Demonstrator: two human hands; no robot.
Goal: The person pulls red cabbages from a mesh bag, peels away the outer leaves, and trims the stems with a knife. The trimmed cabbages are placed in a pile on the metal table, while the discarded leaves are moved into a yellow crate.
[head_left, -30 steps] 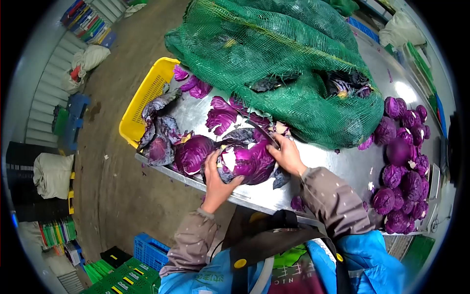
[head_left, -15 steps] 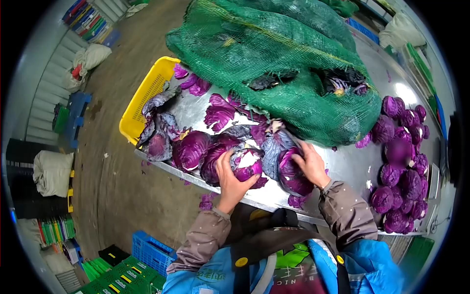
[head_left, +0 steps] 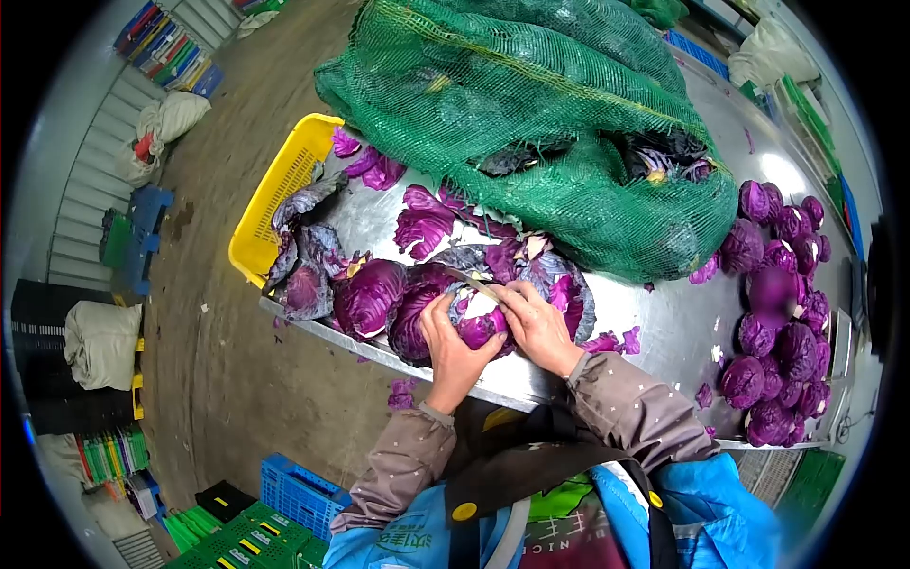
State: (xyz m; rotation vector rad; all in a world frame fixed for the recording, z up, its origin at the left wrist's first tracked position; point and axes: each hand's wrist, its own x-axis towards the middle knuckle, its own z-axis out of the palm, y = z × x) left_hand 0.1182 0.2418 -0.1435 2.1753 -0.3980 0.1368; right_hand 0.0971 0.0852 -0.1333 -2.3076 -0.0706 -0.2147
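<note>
My left hand (head_left: 457,343) is closed around the left side of a red cabbage (head_left: 482,329) with a pale cut patch on top. My right hand (head_left: 538,327) grips a knife (head_left: 472,283), its handle hidden in the fingers. The thin blade lies across the top of that cabbage, pointing up and to the left. To the left of my hands sits another red cabbage (head_left: 370,296), with dark outer leaves (head_left: 305,261) beside it. Loose purple leaves (head_left: 424,221) lie behind on the metal table (head_left: 654,318).
A large green mesh sack (head_left: 550,123) of cabbages covers the table's back. Several cabbages (head_left: 742,382) are piled at the right. A yellow basket (head_left: 254,223) stands at the left edge. Blue crate (head_left: 299,493) and green crates (head_left: 256,541) are on the floor, lower left.
My right hand has left the right-hand cabbage and moved left to the one in my left hand. A knife blade now shows there. The right-hand cabbage no longer shows where it was.
</note>
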